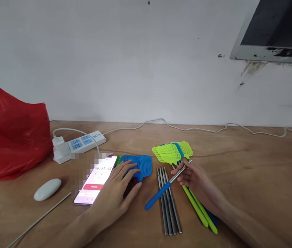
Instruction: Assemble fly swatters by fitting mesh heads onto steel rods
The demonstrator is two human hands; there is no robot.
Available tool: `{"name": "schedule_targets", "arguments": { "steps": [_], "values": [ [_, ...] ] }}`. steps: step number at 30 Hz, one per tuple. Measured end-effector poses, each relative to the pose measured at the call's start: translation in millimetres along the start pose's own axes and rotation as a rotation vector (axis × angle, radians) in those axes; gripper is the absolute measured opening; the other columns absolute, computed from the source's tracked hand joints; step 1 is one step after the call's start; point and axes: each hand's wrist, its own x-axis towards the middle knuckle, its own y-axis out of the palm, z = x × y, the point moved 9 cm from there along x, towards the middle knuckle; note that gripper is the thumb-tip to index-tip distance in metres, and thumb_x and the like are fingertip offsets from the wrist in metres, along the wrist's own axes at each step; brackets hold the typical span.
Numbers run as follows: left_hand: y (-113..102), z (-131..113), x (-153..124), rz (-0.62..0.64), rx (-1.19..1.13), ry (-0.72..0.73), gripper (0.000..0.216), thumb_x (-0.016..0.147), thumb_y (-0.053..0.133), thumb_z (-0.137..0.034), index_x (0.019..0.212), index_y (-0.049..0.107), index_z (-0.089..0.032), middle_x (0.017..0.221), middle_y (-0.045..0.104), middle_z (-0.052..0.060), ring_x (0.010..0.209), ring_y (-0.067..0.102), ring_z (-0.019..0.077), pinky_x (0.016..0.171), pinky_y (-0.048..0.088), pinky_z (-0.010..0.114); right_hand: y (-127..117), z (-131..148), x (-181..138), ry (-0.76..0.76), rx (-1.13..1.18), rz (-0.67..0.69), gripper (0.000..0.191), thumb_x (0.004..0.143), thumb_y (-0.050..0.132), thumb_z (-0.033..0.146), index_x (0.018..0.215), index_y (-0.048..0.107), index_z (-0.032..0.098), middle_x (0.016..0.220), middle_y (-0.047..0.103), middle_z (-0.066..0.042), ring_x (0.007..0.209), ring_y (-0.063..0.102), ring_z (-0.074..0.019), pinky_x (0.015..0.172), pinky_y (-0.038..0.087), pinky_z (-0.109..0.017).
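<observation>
My left hand point(121, 191) lies flat with fingers spread on a stack of blue mesh fly-swatter heads point(140, 165); a green head peeks out beneath the stack. My right hand point(193, 177) is closed around a metal rod with a blue grip point(165, 189), held tilted just above the wooden table point(251, 179). Several bare metal rods point(169, 203) lie side by side between my hands. Under my right hand rest assembled fly swatters with yellow-green heads point(171, 151) and green handles point(199, 210).
A phone point(96, 182) showing a timer lies left of my left hand. A white power strip point(80, 144) with a cable, a white mouse point(47, 188), a thin rod point(39, 218) and a red plastic bag point(8, 141) occupy the left. A white wall stands behind.
</observation>
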Motion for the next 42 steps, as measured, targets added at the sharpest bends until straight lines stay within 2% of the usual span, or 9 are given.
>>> {"name": "schedule_targets", "arguments": {
  "steps": [6,11,14,20,24,29,33,38,42],
  "values": [
    [-1,-16,-3,0.028,-0.164,0.059,0.016,0.098,0.052,-0.030,0.106,0.065,-0.025,0.120,0.066,0.009,0.123,0.053,0.0325,0.108,0.041,0.055,7,4,-6,-0.045,-0.005,0.044,0.036,0.075,0.080,0.051,0.084,0.074,0.017,0.099,0.077,-0.009,0.081,0.071,-0.0167,0.071,0.054,-0.024],
    [4,-18,-5,0.033,-0.195,0.084,0.010,0.093,0.063,-0.032,0.099,0.063,-0.024,0.112,0.068,0.007,0.115,0.055,0.0301,0.101,0.045,0.048,16,3,-9,-0.064,0.024,0.121,0.033,0.078,0.079,0.049,0.087,0.076,0.016,0.102,0.077,-0.010,0.082,0.073,-0.0164,0.071,0.055,-0.023],
    [2,-16,-5,0.009,-0.201,0.073,0.007,0.095,0.061,-0.029,0.094,0.063,-0.023,0.107,0.068,0.007,0.111,0.056,0.0291,0.097,0.046,0.046,19,1,-9,-0.073,0.035,0.153,0.030,0.079,0.079,0.046,0.086,0.076,0.017,0.100,0.076,-0.009,0.081,0.072,-0.0162,0.071,0.055,-0.024],
    [-4,-22,-6,-0.001,-0.223,0.090,0.016,0.098,0.053,-0.026,0.092,0.067,-0.023,0.099,0.067,0.007,0.101,0.058,0.0276,0.086,0.048,0.042,21,3,-9,-0.086,0.067,0.178,0.028,0.076,0.082,0.044,0.081,0.071,0.019,0.090,0.075,-0.006,0.077,0.071,-0.0166,0.073,0.055,-0.027],
    [-5,-25,-5,0.004,-0.228,0.098,0.035,0.101,0.041,-0.022,0.074,0.062,-0.020,0.088,0.063,0.005,0.081,0.057,0.0220,0.073,0.047,0.037,22,8,-10,-0.111,0.073,0.188,0.029,0.076,0.081,0.046,0.078,0.068,0.020,0.092,0.075,-0.005,0.075,0.069,-0.0158,0.072,0.054,-0.027],
    [-5,-30,-4,0.053,-0.248,0.102,0.036,0.103,0.036,-0.022,0.074,0.057,-0.020,0.083,0.060,0.004,0.075,0.055,0.0200,0.071,0.045,0.035,19,11,-13,-0.139,0.092,0.116,0.029,0.075,0.081,0.046,0.079,0.069,0.019,0.089,0.072,-0.005,0.070,0.064,-0.0143,0.066,0.053,-0.026],
    [-6,-39,-5,0.077,-0.232,0.162,0.032,0.102,0.037,-0.021,0.075,0.053,-0.020,0.079,0.059,0.004,0.074,0.055,0.0202,0.064,0.042,0.032,2,19,-9,-0.184,0.156,0.003,0.028,0.073,0.083,0.044,0.076,0.069,0.019,0.081,0.070,-0.003,0.062,0.056,-0.0116,0.058,0.049,-0.021],
    [-10,-39,-6,0.009,-0.121,0.177,0.028,0.094,0.053,-0.022,0.068,0.042,-0.021,0.068,0.053,0.000,0.062,0.051,0.0166,0.054,0.036,0.027,-30,27,3,-0.210,0.242,-0.121,0.027,0.068,0.085,0.040,0.072,0.067,0.021,0.071,0.066,0.001,0.056,0.047,-0.0092,0.053,0.047,-0.017],
    [-19,-39,-8,-0.102,-0.026,0.190,0.029,0.091,0.051,-0.017,0.068,0.034,-0.022,0.063,0.048,-0.002,0.056,0.047,0.0145,0.052,0.033,0.026,-31,22,7,-0.171,0.254,-0.116,0.026,0.068,0.085,0.039,0.072,0.066,0.020,0.069,0.064,0.002,0.054,0.044,-0.0086,0.051,0.045,-0.016]
  ]
}}
